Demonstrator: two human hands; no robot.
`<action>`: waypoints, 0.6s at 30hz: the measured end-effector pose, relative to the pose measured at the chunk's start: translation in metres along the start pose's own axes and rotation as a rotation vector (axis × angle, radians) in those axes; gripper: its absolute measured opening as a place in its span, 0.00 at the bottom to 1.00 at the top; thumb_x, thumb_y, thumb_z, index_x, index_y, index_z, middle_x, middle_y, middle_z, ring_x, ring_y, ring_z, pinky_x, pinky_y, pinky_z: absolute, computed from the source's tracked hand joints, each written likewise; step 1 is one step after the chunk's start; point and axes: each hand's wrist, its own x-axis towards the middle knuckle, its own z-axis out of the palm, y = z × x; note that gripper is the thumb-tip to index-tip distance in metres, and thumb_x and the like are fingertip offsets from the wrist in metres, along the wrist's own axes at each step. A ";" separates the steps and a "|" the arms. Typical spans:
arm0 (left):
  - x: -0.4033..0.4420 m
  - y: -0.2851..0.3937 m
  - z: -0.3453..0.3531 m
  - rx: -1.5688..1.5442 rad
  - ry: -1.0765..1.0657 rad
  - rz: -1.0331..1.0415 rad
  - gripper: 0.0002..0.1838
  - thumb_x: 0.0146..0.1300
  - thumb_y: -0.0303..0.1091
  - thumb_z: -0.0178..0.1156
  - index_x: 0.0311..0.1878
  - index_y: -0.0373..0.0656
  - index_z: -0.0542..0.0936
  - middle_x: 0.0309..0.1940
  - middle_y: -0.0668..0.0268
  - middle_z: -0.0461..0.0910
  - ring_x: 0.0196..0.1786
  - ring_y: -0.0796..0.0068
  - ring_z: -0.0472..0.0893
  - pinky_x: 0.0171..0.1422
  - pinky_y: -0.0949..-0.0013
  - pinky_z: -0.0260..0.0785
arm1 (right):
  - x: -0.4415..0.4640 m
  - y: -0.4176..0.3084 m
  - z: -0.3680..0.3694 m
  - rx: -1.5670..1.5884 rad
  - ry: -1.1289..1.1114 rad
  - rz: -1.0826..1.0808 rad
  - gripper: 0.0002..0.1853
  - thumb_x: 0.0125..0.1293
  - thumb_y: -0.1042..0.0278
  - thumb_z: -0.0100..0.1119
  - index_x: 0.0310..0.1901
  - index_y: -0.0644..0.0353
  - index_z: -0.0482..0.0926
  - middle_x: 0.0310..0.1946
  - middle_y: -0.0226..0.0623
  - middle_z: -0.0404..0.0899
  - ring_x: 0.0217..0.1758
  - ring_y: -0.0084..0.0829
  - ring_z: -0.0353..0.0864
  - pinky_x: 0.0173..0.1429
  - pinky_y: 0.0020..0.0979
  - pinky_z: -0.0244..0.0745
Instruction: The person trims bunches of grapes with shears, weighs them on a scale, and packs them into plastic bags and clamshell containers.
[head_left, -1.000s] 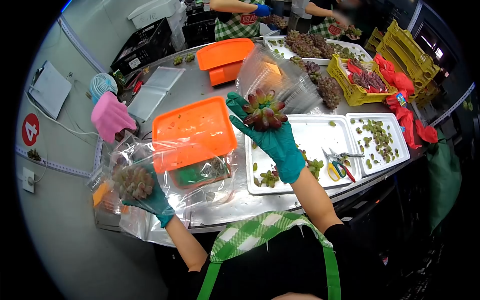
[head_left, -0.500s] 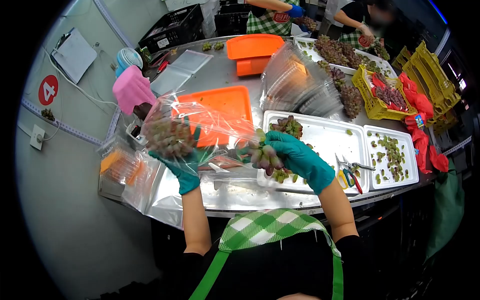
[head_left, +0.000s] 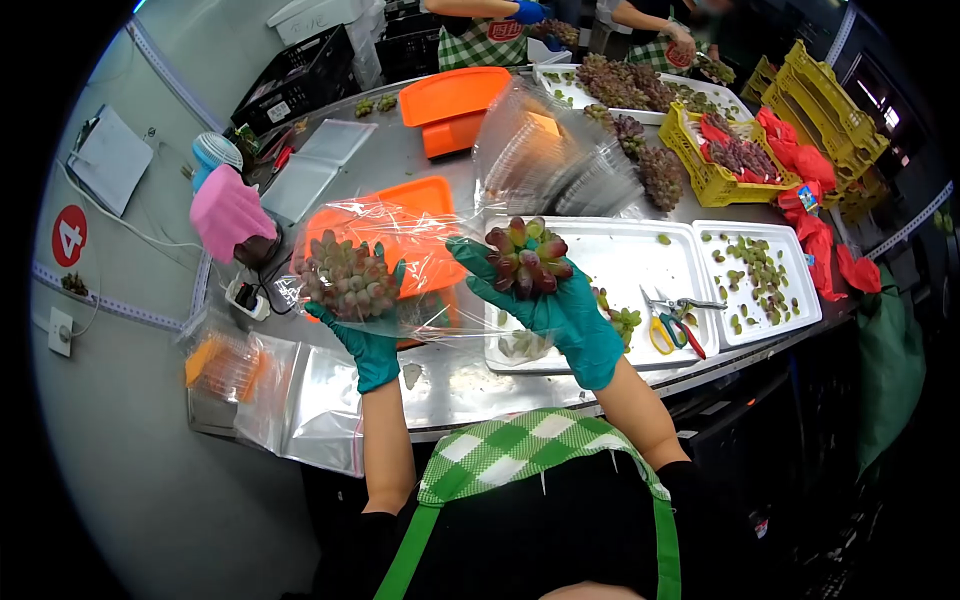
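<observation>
My left hand (head_left: 365,352), in a teal glove, grips a clear plastic bag (head_left: 428,312) from below. A pale green-pink succulent cluster (head_left: 345,280) shows through its film and rests above that hand. My right hand (head_left: 572,325), gloved alike, cups a reddish-green succulent (head_left: 527,258) with the rosette facing up. This plant is at the bag's right end; whether it is inside the film I cannot tell. Behind the bag lies an orange tray (head_left: 425,200). Right of my right hand, a white tray (head_left: 630,245) bears scissors (head_left: 660,330) and pliers-like snips (head_left: 695,303).
A second white tray (head_left: 795,318) holds loose leaves. Clear lidded packs (head_left: 560,165) stand behind, beside a yellow crate (head_left: 705,180) of succulents. An orange scale (head_left: 447,135) and a pink-covered object (head_left: 225,215) stand farther left. Two people work across the table.
The right-hand succulent has been raised and turned rosette-up. The bag's cluster has dropped slightly and looks clearer. The camera view has shifted, moving the table's contents leftward.
</observation>
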 end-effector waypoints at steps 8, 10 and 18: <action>0.001 -0.002 0.003 0.068 0.146 0.044 0.39 0.52 0.67 0.41 0.63 0.52 0.56 0.59 0.61 0.61 0.60 0.57 0.61 0.62 0.38 0.47 | 0.000 -0.007 -0.005 -0.058 0.078 -0.079 0.23 0.61 0.73 0.31 0.60 0.65 0.53 0.61 0.56 0.50 0.64 0.47 0.53 0.65 0.52 0.51; 0.004 0.000 -0.001 0.028 0.119 0.034 0.39 0.52 0.66 0.40 0.63 0.52 0.57 0.58 0.63 0.62 0.58 0.58 0.64 0.61 0.39 0.49 | -0.004 -0.006 -0.007 -0.248 0.097 -0.139 0.23 0.62 0.71 0.33 0.59 0.64 0.55 0.60 0.56 0.52 0.64 0.47 0.54 0.65 0.50 0.54; 0.009 0.008 -0.034 -0.435 -0.207 -0.073 0.41 0.50 0.69 0.44 0.62 0.53 0.58 0.59 0.60 0.60 0.61 0.55 0.60 0.63 0.37 0.44 | -0.032 0.006 -0.020 -0.858 0.320 0.120 0.22 0.62 0.67 0.37 0.54 0.74 0.58 0.51 0.52 0.65 0.41 0.40 0.73 0.54 0.42 0.70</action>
